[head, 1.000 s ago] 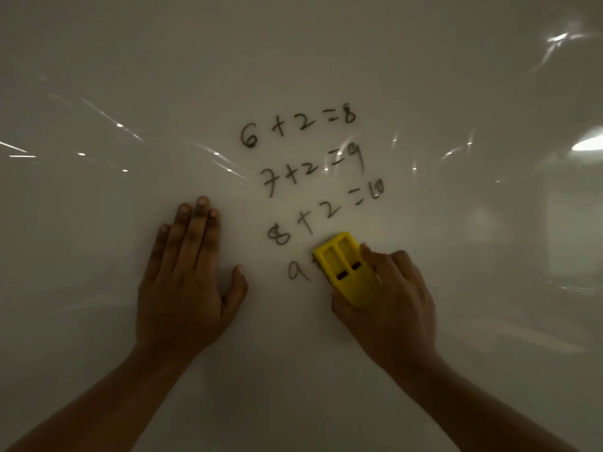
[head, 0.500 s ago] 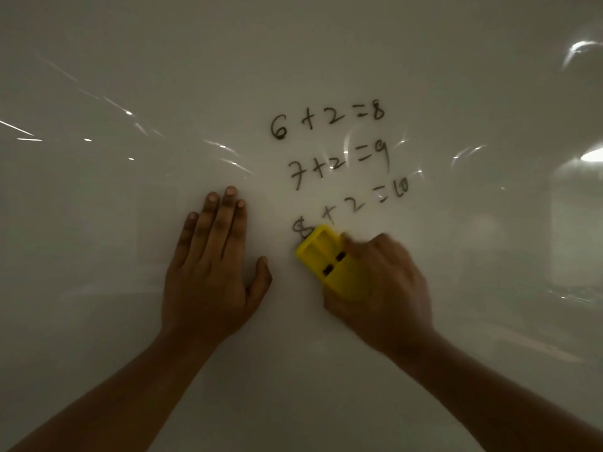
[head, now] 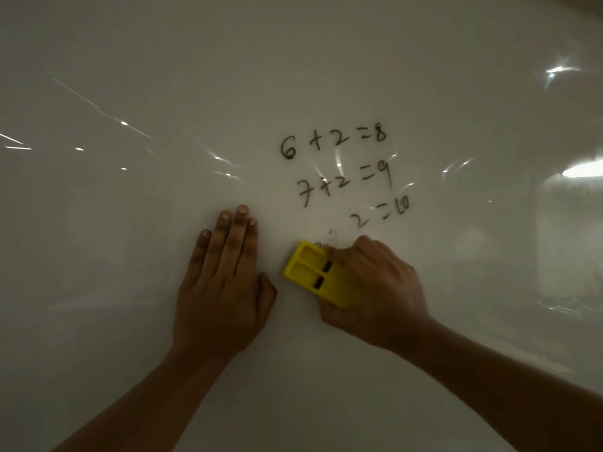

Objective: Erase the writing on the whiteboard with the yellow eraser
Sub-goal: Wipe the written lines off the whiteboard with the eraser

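A glossy whiteboard (head: pixel 130 76) fills the view. Black handwriting (head: pixel 339 171) sits right of centre: "6+2=8", below it "7+2=9", and a partial third line reading "2=10" with a faint smudge to its left. My right hand (head: pixel 378 285) grips the yellow eraser (head: pixel 313 272) and presses it flat on the board just below the partial line. The eraser's near end is hidden under my fingers. My left hand (head: pixel 225 282) lies flat on the board with fingers together, just left of the eraser.
Bright light reflections streak the board at the left and upper right, with a lamp glare (head: pixel 584 171) at the right edge. The board's top edge shows in the upper right corner.
The eraser swept left and up: the "9" line is gone and the "8 +" of the third line has been wiped away. My left hand stayed flat on the board.
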`<action>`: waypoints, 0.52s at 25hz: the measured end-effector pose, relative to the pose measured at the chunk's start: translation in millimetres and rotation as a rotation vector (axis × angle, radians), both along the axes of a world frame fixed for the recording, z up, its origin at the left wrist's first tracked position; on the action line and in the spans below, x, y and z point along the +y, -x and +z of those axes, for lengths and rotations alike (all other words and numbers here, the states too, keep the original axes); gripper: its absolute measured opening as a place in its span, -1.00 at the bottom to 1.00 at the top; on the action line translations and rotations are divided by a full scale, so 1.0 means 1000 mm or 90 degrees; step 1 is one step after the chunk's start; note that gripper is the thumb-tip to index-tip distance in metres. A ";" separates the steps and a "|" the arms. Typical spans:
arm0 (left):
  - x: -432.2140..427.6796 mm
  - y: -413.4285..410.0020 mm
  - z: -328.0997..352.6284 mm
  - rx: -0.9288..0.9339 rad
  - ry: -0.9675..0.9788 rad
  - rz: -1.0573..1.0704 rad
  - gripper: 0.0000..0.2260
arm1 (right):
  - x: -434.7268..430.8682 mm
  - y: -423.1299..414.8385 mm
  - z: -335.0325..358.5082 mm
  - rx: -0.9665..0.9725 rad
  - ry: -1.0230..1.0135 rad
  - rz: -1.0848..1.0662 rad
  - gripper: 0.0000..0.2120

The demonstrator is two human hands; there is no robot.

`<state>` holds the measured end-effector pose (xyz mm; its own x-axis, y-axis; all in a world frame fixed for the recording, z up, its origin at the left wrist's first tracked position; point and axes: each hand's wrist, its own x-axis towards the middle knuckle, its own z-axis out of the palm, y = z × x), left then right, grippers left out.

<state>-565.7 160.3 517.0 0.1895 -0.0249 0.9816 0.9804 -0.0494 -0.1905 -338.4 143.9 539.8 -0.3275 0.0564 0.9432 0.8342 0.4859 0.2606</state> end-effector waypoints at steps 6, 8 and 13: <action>-0.001 0.000 0.000 0.001 -0.002 -0.010 -0.41 | 0.003 0.008 0.016 0.101 0.010 0.006 -0.36; -0.002 -0.001 0.001 0.000 0.006 -0.014 -0.40 | 0.006 -0.010 0.005 -0.020 -0.015 -0.039 -0.38; -0.001 -0.001 0.000 -0.002 0.020 -0.019 -0.39 | 0.016 -0.080 0.049 0.478 0.068 -0.033 -0.43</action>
<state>-565.0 159.3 516.9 0.1861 0.0010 0.9825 0.9790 -0.0848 -0.1854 -258.0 159.5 588.7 0.4050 0.1581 0.9006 0.7914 0.4327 -0.4318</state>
